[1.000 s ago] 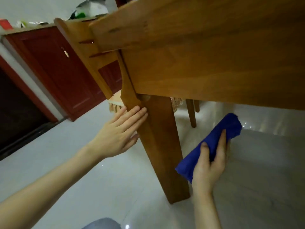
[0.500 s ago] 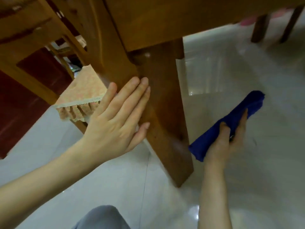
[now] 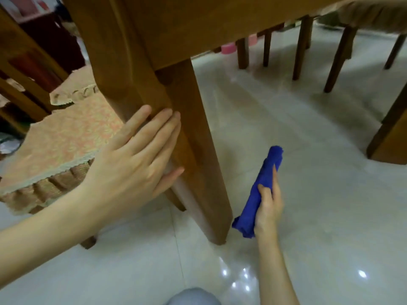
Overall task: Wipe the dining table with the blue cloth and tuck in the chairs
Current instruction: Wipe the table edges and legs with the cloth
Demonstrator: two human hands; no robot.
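Left hand (image 3: 132,164): fingers straight, close together, palm flat against the table leg (image 3: 198,150). Right hand (image 3: 267,208): fingers curled round the rolled blue cloth (image 3: 264,177), held just right of that leg, low over the tiled floor (image 3: 330,194). Underside of the table (image 3: 198,29) fills the far upper view. At left, a chair (image 3: 61,146) with patterned seat cover, near the leg; contact unclear. More chair legs (image 3: 337,56) far right.
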